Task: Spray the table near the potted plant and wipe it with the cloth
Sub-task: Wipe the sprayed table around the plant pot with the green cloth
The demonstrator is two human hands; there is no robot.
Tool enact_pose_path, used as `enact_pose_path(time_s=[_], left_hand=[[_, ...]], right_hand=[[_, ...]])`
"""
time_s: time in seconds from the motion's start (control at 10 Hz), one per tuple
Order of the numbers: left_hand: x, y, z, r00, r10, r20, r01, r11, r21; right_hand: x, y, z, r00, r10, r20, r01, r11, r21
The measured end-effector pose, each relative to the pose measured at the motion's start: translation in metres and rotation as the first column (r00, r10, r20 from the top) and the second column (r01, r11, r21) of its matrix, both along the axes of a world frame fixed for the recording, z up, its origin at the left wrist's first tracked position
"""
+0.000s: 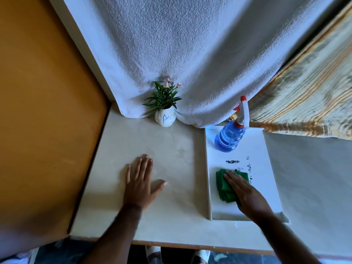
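My R hand [245, 193] lies flat, fingers out, on the green cloth [224, 189] in the white tray [270, 178], nothing gripped; L hand [142, 181] spread on the table [171, 149]. Cloth's soft, light, folded, so pinch its near edge. Spray bottle [229, 137] stands at the tray's far end; potted plant [164, 106] is left of the tray's far end.

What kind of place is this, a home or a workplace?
Probably a room at home, arranged for cleaning practice: a small potted plant on a pale table, a white towel hung behind, a striped curtain beside it.
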State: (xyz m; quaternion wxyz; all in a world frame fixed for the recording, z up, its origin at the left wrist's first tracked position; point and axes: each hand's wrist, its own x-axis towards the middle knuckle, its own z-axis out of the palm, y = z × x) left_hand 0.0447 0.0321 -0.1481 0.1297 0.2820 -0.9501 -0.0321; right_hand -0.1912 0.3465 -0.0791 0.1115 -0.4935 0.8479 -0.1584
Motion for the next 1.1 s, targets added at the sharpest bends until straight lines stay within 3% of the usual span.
enact_pose_path(time_s=[0.1, 0.3, 0.5, 0.6, 0.9, 1.1], left_hand=[[0.000, 0.000, 0.001, 1.000, -0.001, 0.000, 0.001, 1.000, 0.006], [0.000, -0.001, 0.002, 1.000, -0.005, 0.030, 0.003, 0.998, 0.069], [0.000, -0.002, 0.000, 0.999, -0.011, 0.034, 0.008, 0.997, 0.081], [0.002, -0.001, -0.002, 1.000, -0.002, 0.025, 0.000, 0.997, 0.078], [0.003, -0.001, 0.002, 0.999, 0.004, 0.034, -0.006, 0.998, 0.067], [0.002, 0.000, 0.003, 0.998, -0.004, 0.065, 0.000, 0.997, 0.071]], right_hand=[[0.003, -0.005, 0.007, 0.998, -0.040, -0.046, 0.037, 0.997, -0.067], [0.015, -0.070, 0.033, 0.977, 0.165, -0.138, -0.195, 0.949, -0.246], [0.005, -0.181, 0.038, 0.817, 0.472, -0.331, -0.545, 0.820, -0.174], [-0.007, -0.230, 0.042, 0.756, 0.531, -0.382, -0.623, 0.763, -0.172], [-0.038, -0.300, 0.051, 0.672, 0.585, -0.455, -0.710, 0.685, -0.167], [-0.052, -0.313, 0.045, 0.666, 0.655, -0.357, -0.727, 0.678, -0.111]])
